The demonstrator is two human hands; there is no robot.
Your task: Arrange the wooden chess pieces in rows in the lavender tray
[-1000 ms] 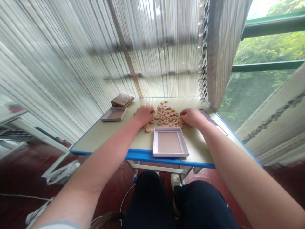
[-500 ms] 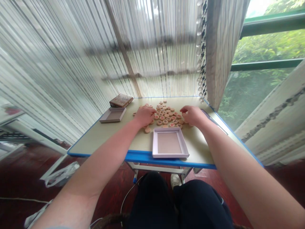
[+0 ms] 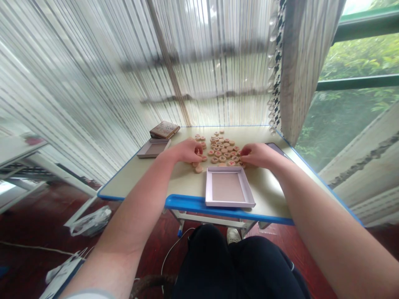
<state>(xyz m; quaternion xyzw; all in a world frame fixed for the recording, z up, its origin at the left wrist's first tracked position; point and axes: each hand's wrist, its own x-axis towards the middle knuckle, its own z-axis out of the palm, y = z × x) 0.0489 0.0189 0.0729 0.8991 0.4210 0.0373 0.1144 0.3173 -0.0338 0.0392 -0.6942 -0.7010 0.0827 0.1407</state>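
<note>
Left hand (image 3: pixel 189 150) and right hand (image 3: pixel 255 155) curled at the discs (image 3: pixel 222 159), couldn't tell if gripping; low, gentle pinches seemed best.

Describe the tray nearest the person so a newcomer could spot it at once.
Find the pale table in front of the striped curtain. On its near side, before the loose wooden discs, sits a shallow open tray. Unlike the similar tray at back left, it overlaps the table's blue front edge.
</note>
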